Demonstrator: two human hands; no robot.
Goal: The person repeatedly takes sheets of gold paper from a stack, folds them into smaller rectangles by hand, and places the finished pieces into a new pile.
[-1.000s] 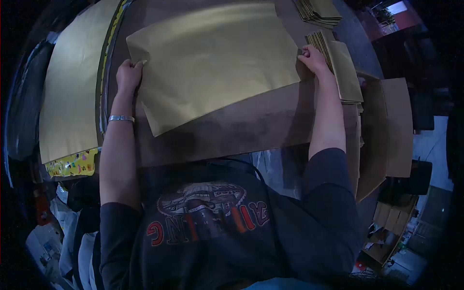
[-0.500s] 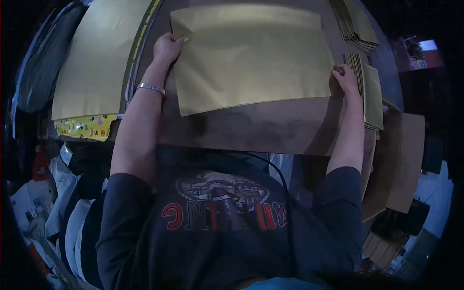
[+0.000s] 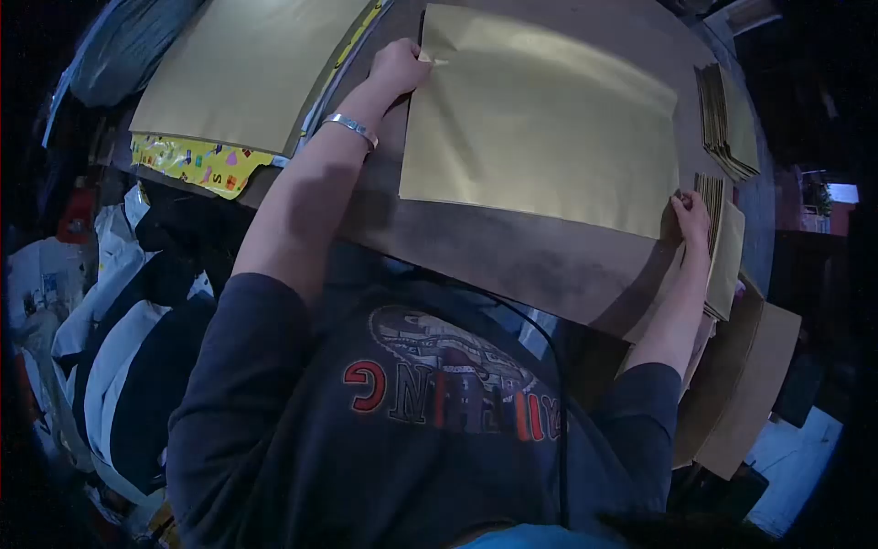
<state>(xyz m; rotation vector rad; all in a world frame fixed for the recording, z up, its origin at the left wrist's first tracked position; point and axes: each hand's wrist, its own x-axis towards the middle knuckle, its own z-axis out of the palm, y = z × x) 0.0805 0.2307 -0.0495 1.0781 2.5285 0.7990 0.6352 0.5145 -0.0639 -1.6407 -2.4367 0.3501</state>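
Observation:
A large gold-brown paper sheet [image 3: 549, 128] is spread over the brown table [image 3: 512, 252]. My left hand [image 3: 400, 68] pinches its left edge near the upper corner, where the paper creases. At the lower right corner, my right hand [image 3: 691, 216] has its fingers closed on the sheet's edge. Just right of that hand stands a bundle of folded brown paper [image 3: 728, 247].
Another folded bundle [image 3: 732, 123] lies at the upper right. On the left is a stack of gold sheets [image 3: 242, 73] over yellow patterned wrapping [image 3: 197, 163]. An open cardboard box [image 3: 741, 384] stands at the lower right, and white and dark fabric [image 3: 128, 366] lies at the lower left.
The view has turned, so the table and sheet appear tilted and shifted right. Both hands still hold the sheet, which looks flatter along its lower edge.

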